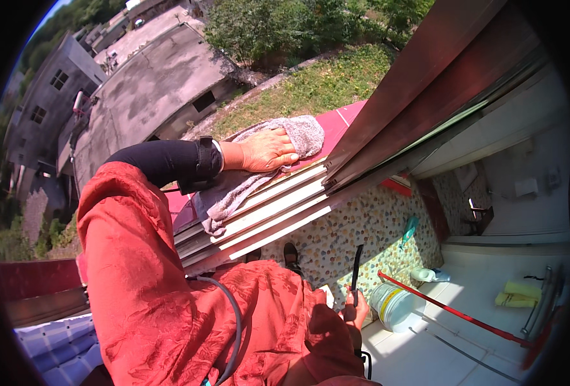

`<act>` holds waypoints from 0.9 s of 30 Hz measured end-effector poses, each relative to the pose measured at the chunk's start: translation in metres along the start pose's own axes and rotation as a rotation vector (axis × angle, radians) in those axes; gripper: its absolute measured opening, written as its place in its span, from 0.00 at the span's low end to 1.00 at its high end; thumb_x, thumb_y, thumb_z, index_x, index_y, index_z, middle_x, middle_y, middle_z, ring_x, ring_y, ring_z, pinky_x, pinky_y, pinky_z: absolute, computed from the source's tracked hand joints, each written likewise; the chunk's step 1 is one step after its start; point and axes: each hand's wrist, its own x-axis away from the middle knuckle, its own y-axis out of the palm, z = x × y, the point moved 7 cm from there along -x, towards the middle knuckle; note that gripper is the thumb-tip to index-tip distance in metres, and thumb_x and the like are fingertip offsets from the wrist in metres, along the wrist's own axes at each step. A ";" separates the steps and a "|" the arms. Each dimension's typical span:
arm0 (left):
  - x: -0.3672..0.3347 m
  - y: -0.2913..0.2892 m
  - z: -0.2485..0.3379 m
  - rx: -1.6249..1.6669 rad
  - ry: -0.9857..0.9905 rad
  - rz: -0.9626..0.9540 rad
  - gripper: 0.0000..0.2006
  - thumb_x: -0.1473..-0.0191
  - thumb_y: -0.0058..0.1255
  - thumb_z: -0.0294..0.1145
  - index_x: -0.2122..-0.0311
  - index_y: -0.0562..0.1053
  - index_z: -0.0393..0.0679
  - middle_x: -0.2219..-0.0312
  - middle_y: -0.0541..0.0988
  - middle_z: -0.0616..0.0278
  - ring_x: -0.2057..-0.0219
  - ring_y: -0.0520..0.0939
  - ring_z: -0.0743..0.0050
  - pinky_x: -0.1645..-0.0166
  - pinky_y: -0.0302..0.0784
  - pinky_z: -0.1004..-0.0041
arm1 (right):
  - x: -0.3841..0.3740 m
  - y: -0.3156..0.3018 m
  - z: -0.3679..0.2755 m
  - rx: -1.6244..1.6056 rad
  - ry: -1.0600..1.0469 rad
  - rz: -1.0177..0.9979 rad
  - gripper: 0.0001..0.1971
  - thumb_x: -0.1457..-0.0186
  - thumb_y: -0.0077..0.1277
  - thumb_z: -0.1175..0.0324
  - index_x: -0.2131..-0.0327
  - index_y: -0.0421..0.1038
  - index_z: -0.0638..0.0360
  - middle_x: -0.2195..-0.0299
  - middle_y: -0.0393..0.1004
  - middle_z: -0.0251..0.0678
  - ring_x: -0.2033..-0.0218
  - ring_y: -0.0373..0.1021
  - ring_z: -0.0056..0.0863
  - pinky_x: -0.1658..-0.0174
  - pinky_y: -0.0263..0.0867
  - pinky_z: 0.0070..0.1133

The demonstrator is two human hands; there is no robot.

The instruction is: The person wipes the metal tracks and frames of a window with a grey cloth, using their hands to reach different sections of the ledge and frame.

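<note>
My left hand (265,149) lies palm down on a greyish-mauve cloth (308,134), its fingers stretched out over it. Under the cloth is a red tiled ledge (343,122) outside the window. One end of the cloth hangs across the pale sliding-window tracks (278,196). Low down, near my red clothing, my right hand (357,311) is closed around a thin, curved black strip (357,265) that points upward. What this strip belongs to cannot be made out, and part of the right hand is hidden by my sleeve.
Dark brown window frames (420,77) slant up at right. Inside, a white bucket (394,305) stands by a red pole (452,309) on white tiles. A bottle (426,275) and yellow cloths (519,294) lie farther right. Outside, a drop leads to grass and a concrete roof (150,96).
</note>
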 end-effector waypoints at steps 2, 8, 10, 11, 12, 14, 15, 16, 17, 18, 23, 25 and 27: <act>-0.040 0.025 -0.023 0.021 -0.077 -0.219 0.20 0.33 0.31 0.46 0.61 0.73 0.43 0.64 0.75 0.54 0.58 0.70 0.51 0.48 0.65 0.58 | -0.013 0.002 -0.008 0.001 -0.036 -0.036 0.12 0.40 0.49 0.67 0.57 0.77 0.61 0.76 0.71 0.25 0.75 0.63 0.12 0.69 0.62 0.16; -0.149 0.089 -0.073 -0.074 0.026 -0.025 0.16 0.38 0.37 0.44 0.58 0.74 0.47 0.61 0.77 0.57 0.55 0.74 0.55 0.48 0.67 0.59 | -0.014 0.008 -0.048 0.084 -0.180 -0.051 0.10 0.38 0.49 0.71 0.56 0.77 0.60 0.80 0.62 0.18 0.79 0.55 0.08 0.77 0.51 0.13; -0.158 0.080 -0.076 -0.112 -0.046 0.063 0.15 0.39 0.40 0.44 0.58 0.74 0.48 0.62 0.78 0.58 0.55 0.75 0.55 0.51 0.70 0.58 | -0.009 0.012 -0.065 0.122 -0.143 -0.105 0.10 0.38 0.47 0.73 0.55 0.75 0.63 0.75 0.65 0.20 0.75 0.59 0.11 0.71 0.58 0.14; -0.159 0.072 -0.076 -0.151 -0.071 0.119 0.14 0.40 0.42 0.44 0.58 0.74 0.48 0.62 0.78 0.58 0.56 0.76 0.55 0.52 0.71 0.58 | -0.008 0.015 -0.070 0.110 -0.139 -0.106 0.10 0.38 0.47 0.73 0.56 0.75 0.63 0.76 0.64 0.20 0.76 0.58 0.11 0.72 0.57 0.15; -0.155 0.064 -0.074 -0.204 -0.088 0.180 0.14 0.40 0.44 0.45 0.58 0.74 0.48 0.62 0.78 0.58 0.56 0.76 0.53 0.54 0.72 0.56 | -0.006 0.016 -0.072 0.098 -0.137 -0.108 0.09 0.38 0.47 0.74 0.57 0.75 0.63 0.77 0.64 0.21 0.76 0.58 0.12 0.73 0.56 0.15; -0.142 0.056 -0.074 -0.206 -0.179 0.154 0.15 0.41 0.46 0.47 0.58 0.73 0.48 0.63 0.79 0.57 0.57 0.78 0.50 0.56 0.73 0.53 | -0.004 0.014 -0.071 0.186 -0.240 -0.070 0.08 0.41 0.49 0.76 0.59 0.75 0.63 0.79 0.63 0.25 0.77 0.58 0.13 0.75 0.56 0.17; -0.134 0.051 -0.075 -0.156 -0.234 0.064 0.15 0.41 0.46 0.47 0.58 0.73 0.48 0.63 0.79 0.56 0.58 0.78 0.48 0.57 0.73 0.52 | -0.002 0.014 -0.066 0.183 -0.246 -0.068 0.08 0.41 0.49 0.76 0.60 0.75 0.62 0.79 0.63 0.26 0.78 0.58 0.13 0.75 0.56 0.18; -0.122 0.044 -0.076 -0.106 -0.291 -0.024 0.15 0.41 0.46 0.48 0.58 0.73 0.47 0.63 0.79 0.54 0.59 0.79 0.46 0.58 0.74 0.51 | 0.000 0.016 -0.062 0.181 -0.254 -0.068 0.07 0.42 0.50 0.76 0.60 0.75 0.62 0.80 0.64 0.27 0.78 0.58 0.14 0.75 0.57 0.18; -0.111 0.031 -0.075 0.060 -0.344 -0.165 0.16 0.36 0.39 0.46 0.58 0.67 0.42 0.64 0.77 0.47 0.58 0.77 0.44 0.58 0.71 0.52 | 0.000 0.017 -0.057 0.163 -0.254 -0.066 0.07 0.42 0.50 0.76 0.60 0.75 0.62 0.80 0.64 0.28 0.78 0.58 0.14 0.75 0.57 0.18; -0.095 0.012 -0.078 0.088 -0.478 -0.152 0.18 0.35 0.38 0.47 0.61 0.66 0.39 0.68 0.76 0.43 0.62 0.77 0.37 0.59 0.70 0.49 | 0.001 0.020 -0.052 0.145 -0.255 -0.064 0.07 0.43 0.50 0.76 0.60 0.75 0.62 0.81 0.64 0.28 0.79 0.58 0.14 0.75 0.57 0.18; 0.026 -0.092 -0.092 0.671 -0.823 0.178 0.19 0.35 0.42 0.48 0.59 0.73 0.39 0.65 0.78 0.66 0.64 0.78 0.82 0.61 0.76 0.74 | 0.006 0.042 -0.073 0.165 -0.331 -0.121 0.07 0.44 0.51 0.77 0.61 0.74 0.63 0.82 0.65 0.30 0.81 0.60 0.15 0.76 0.59 0.20; 0.061 -0.132 -0.049 1.102 -0.921 0.328 0.17 0.36 0.45 0.46 0.54 0.73 0.43 0.63 0.80 0.67 0.64 0.80 0.82 0.61 0.78 0.75 | -0.003 0.045 -0.063 0.183 -0.384 -0.120 0.07 0.45 0.52 0.77 0.62 0.74 0.64 0.82 0.67 0.34 0.81 0.62 0.17 0.75 0.61 0.20; 0.105 -0.166 -0.032 1.331 -0.977 0.557 0.14 0.35 0.45 0.41 0.51 0.73 0.45 0.61 0.80 0.67 0.63 0.81 0.79 0.58 0.79 0.72 | -0.005 0.055 -0.078 0.184 -0.440 -0.141 0.08 0.46 0.52 0.77 0.61 0.73 0.66 0.80 0.69 0.36 0.80 0.64 0.19 0.75 0.62 0.21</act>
